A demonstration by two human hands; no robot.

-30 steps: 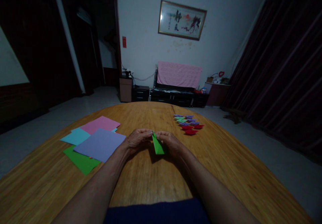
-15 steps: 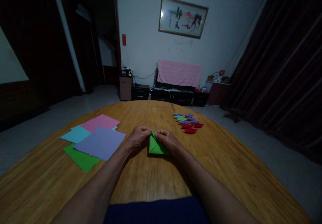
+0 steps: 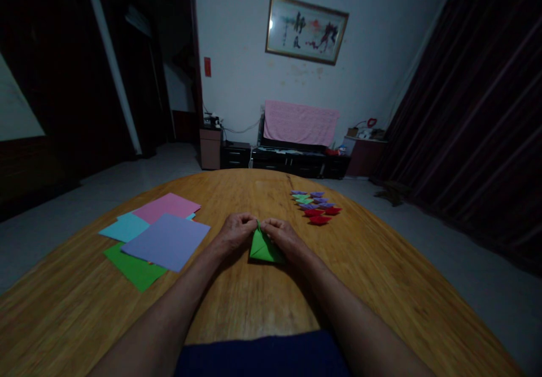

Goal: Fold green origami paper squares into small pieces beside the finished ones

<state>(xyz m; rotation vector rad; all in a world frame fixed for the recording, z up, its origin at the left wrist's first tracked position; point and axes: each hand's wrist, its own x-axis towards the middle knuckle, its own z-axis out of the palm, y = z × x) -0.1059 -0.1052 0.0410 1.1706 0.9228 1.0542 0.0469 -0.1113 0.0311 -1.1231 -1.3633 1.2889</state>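
Observation:
A folded piece of green origami paper (image 3: pixel 263 250) is between my hands, low over the middle of the wooden table (image 3: pixel 237 303). Creases run across its near face. My left hand (image 3: pixel 237 231) pinches its far upper corner from the left. On the right, my right hand (image 3: pixel 282 235) grips the same top edge close by, thumb and fingers pressed together. The fingertips almost meet there and cover part of the upper fold.
To the left lie loose paper sheets: purple (image 3: pixel 167 241), green (image 3: pixel 135 267), light blue (image 3: pixel 125 228) and pink (image 3: pixel 167 207), overlapping. Several small folded paper pieces in purple, green and red (image 3: pixel 319 219) stand in rows at the right back. The table's curved far edge faces a low black cabinet (image 3: pixel 302 165).
The top of the green paper is drawn into a narrower point between my fingertips. Both hands stay in nearly the same place, and the view shifts slightly.

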